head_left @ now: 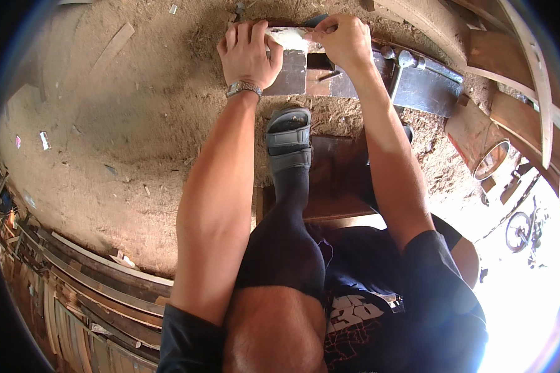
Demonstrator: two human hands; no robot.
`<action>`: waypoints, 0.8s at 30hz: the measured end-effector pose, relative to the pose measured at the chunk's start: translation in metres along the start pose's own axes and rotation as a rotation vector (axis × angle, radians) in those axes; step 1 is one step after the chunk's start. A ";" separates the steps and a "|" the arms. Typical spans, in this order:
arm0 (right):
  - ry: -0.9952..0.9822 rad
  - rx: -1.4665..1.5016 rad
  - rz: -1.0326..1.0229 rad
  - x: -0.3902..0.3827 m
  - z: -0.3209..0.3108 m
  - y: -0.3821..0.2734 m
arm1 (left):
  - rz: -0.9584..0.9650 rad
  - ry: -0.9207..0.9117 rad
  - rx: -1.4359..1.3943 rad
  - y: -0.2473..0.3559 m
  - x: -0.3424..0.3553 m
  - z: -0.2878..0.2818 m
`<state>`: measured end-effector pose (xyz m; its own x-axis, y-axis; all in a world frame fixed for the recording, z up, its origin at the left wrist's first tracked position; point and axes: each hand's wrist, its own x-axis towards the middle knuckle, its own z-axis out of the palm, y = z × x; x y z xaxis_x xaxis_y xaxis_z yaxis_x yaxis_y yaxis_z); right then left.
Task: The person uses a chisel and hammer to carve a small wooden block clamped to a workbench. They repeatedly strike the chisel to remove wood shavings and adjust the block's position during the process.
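My left hand (pixel 250 55), with a metal-banded watch on the wrist, presses down at the left end of a bright white, glare-lit piece (pixel 287 36). Its fingers are spread and its thumb lies apart beside that piece. At the other end my right hand (pixel 345 42) is closed in a pinch, fingertips against the piece; what they hold is hidden. Under both hands lies a low dark, flat work surface (pixel 289 76). A short dark rod (pixel 331 76) rests on it near my right wrist. Right of that wrist is a hammer (pixel 406 59), partly behind my forearm.
My sandalled foot (pixel 289 133) is on the dirt floor just below the work surface. A worn bucket (pixel 479 140) lies tipped at the right. Curved wooden pieces (pixel 501 56) crowd the upper right. Stacked planks (pixel 99 286) fill the lower left. A bicycle-like wheel (pixel 518 232) shows in bright light.
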<state>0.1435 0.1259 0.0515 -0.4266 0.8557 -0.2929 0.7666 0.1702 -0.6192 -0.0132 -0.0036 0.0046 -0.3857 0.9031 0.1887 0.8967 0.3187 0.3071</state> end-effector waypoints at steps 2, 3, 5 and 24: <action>-0.008 -0.022 0.046 0.000 0.000 -0.007 | 0.003 -0.017 0.007 0.001 -0.001 -0.002; -0.009 0.003 0.069 -0.001 0.000 -0.008 | 0.005 -0.028 0.009 0.002 -0.001 -0.003; -0.014 0.029 0.095 -0.003 -0.001 -0.013 | -0.001 -0.027 0.004 0.003 0.002 -0.003; 0.348 -0.189 -0.564 -0.014 0.032 0.034 | 0.050 0.035 0.004 0.002 0.002 -0.006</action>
<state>0.1600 0.1035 0.0114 -0.6303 0.7127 0.3078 0.5566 0.6912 -0.4608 -0.0138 -0.0030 0.0112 -0.3476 0.9073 0.2365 0.9160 0.2748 0.2923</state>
